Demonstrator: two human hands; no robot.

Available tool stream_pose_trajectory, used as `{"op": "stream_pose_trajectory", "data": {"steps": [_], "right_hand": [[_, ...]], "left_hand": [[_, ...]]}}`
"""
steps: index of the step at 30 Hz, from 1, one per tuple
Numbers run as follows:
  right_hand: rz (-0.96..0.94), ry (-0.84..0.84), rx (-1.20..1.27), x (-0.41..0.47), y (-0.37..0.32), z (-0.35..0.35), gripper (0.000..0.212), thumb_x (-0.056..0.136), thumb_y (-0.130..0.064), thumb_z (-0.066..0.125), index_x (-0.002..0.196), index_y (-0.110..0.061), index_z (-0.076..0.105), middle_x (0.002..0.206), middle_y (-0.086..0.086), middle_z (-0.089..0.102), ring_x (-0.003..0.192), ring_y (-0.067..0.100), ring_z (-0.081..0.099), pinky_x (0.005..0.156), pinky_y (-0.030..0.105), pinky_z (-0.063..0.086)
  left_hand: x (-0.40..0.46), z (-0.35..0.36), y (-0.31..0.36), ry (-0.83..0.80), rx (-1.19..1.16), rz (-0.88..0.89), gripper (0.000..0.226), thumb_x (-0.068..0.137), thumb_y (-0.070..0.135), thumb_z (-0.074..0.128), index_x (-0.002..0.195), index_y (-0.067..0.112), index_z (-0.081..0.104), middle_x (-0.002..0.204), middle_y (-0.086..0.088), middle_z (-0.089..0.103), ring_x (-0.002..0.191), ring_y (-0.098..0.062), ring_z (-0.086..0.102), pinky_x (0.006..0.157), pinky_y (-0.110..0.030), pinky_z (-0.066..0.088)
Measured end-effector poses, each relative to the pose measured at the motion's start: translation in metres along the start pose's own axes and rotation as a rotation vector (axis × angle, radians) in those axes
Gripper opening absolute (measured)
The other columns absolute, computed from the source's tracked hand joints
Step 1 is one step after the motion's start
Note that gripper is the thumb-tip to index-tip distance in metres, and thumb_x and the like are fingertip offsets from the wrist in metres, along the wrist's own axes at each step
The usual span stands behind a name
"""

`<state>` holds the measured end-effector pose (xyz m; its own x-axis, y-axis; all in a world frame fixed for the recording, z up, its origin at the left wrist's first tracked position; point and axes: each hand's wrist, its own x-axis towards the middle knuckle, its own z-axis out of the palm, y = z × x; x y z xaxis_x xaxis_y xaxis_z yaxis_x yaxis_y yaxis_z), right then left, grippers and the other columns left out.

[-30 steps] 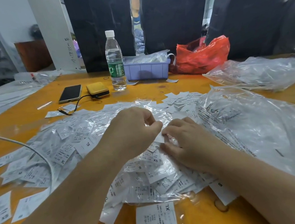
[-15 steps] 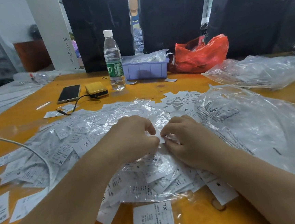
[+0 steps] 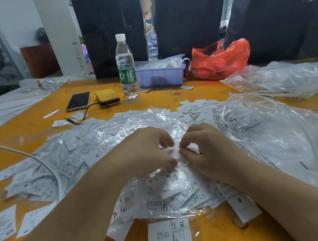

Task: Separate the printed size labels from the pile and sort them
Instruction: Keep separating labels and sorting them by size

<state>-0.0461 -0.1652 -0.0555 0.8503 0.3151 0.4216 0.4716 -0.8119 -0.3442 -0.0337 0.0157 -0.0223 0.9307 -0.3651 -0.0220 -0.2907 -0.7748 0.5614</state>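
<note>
Head-worn view (wide-angle), forward and down, close.

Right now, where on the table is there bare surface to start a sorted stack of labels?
Bare orange table lies left of the phone, and between the water bottle and the label pile. A small patch sits at the near edge beside the XL label. The middle, under both hands, and the right side under plastic bags are crowded.
</note>
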Motion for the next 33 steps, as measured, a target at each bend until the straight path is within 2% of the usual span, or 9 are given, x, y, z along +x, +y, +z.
{"op": "stream_pose_trajectory", "data": {"steps": [5, 10, 13, 16, 22, 25, 27, 30, 33], "right_hand": [[-0.002, -0.023, 0.028, -0.001, 0.001, 0.001, 0.008, 0.089, -0.028, 0.066, 0.09, -0.023, 0.071, 0.092, -0.011, 0.059, 0.095, 0.008, 0.047, 0.078, 0.023, 0.036], [0.004, -0.039, 0.074, -0.001, 0.004, -0.003, 0.008, 0.085, -0.03, 0.071, 0.09, -0.024, 0.071, 0.091, -0.015, 0.058, 0.095, 0.006, 0.048, 0.076, 0.019, 0.036], [-0.015, -0.045, 0.076, -0.002, 0.003, -0.003, 0.01, 0.085, -0.033, 0.072, 0.092, -0.025, 0.071, 0.092, -0.016, 0.058, 0.094, 0.003, 0.048, 0.075, 0.014, 0.035], [-0.038, -0.061, 0.073, -0.002, 0.001, -0.002, 0.015, 0.085, -0.033, 0.072, 0.098, -0.026, 0.072, 0.094, -0.015, 0.058, 0.094, 0.002, 0.046, 0.074, 0.009, 0.032], [-0.114, -0.052, 0.058, -0.003, -0.003, -0.002, 0.032, 0.084, -0.029, 0.075, 0.115, -0.026, 0.068, 0.099, -0.014, 0.055, 0.098, 0.006, 0.046, 0.08, 0.011, 0.033], [-0.139, 0.005, 0.067, -0.004, -0.005, -0.002, 0.032, 0.083, -0.026, 0.075, 0.113, -0.022, 0.066, 0.099, -0.014, 0.053, 0.098, 0.01, 0.049, 0.083, 0.022, 0.04], [-0.15, 0.057, 0.073, -0.004, -0.007, -0.002, 0.031, 0.082, -0.025, 0.076, 0.111, -0.019, 0.066, 0.099, -0.01, 0.055, 0.096, 0.013, 0.051, 0.082, 0.027, 0.044], [-0.191, 0.109, 0.083, -0.004, -0.009, -0.003, 0.025, 0.082, -0.021, 0.077, 0.105, -0.016, 0.07, 0.098, -0.004, 0.058, 0.095, 0.02, 0.055, 0.08, 0.032, 0.047], [-0.22, 0.14, 0.096, -0.003, -0.011, -0.003, 0.013, 0.084, -0.019, 0.076, 0.096, -0.014, 0.072, 0.093, -0.007, 0.054, 0.092, 0.019, 0.054, 0.079, 0.034, 0.048]], "left_hand": [[-0.001, -0.006, -0.001, -0.088, 0.051, 0.015, 0.047, 0.074, 0.032, 0.075, 0.118, 0.041, 0.061, 0.113, 0.025, 0.059, 0.103, 0.004, 0.056, 0.072, -0.012, 0.046], [-0.003, -0.013, 0.0, -0.129, 0.03, 0.005, 0.045, 0.079, 0.023, 0.066, 0.118, 0.045, 0.058, 0.101, 0.032, 0.055, 0.09, 0.016, 0.052, 0.062, -0.007, 0.043], [-0.004, -0.013, -0.002, -0.077, 0.027, 0.016, 0.041, 0.082, 0.019, 0.063, 0.115, 0.042, 0.061, 0.105, 0.028, 0.061, 0.099, 0.008, 0.057, 0.071, -0.012, 0.048], [-0.004, -0.011, -0.001, -0.02, 0.009, 0.041, 0.032, 0.085, 0.022, 0.063, 0.113, 0.038, 0.065, 0.098, 0.025, 0.064, 0.094, 0.004, 0.06, 0.077, -0.018, 0.053], [-0.003, -0.011, 0.002, 0.037, -0.049, 0.098, 0.032, 0.083, 0.019, 0.065, 0.109, 0.038, 0.066, 0.097, 0.021, 0.066, 0.099, 0.003, 0.06, 0.083, -0.022, 0.052], [-0.004, -0.013, 0.004, 0.04, -0.136, 0.114, 0.026, 0.083, 0.018, 0.068, 0.098, 0.039, 0.069, 0.091, 0.019, 0.07, 0.09, 0.006, 0.063, 0.08, -0.024, 0.055], [-0.005, -0.014, 0.006, 0.028, -0.221, 0.113, 0.024, 0.083, 0.016, 0.069, 0.095, 0.037, 0.07, 0.088, 0.017, 0.072, 0.085, 0.002, 0.067, 0.082, -0.032, 0.058], [-0.005, -0.014, 0.009, 0.006, -0.329, 0.085, 0.03, 0.083, 0.012, 0.072, 0.104, 0.033, 0.068, 0.088, 0.012, 0.074, 0.085, -0.007, 0.071, 0.09, -0.042, 0.056], [-0.004, -0.014, 0.011, -0.017, -0.397, 0.065, 0.041, 0.082, 0.005, 0.072, 0.114, 0.029, 0.064, 0.089, 0.008, 0.075, 0.087, -0.009, 0.072, 0.094, -0.04, 0.054]]}}
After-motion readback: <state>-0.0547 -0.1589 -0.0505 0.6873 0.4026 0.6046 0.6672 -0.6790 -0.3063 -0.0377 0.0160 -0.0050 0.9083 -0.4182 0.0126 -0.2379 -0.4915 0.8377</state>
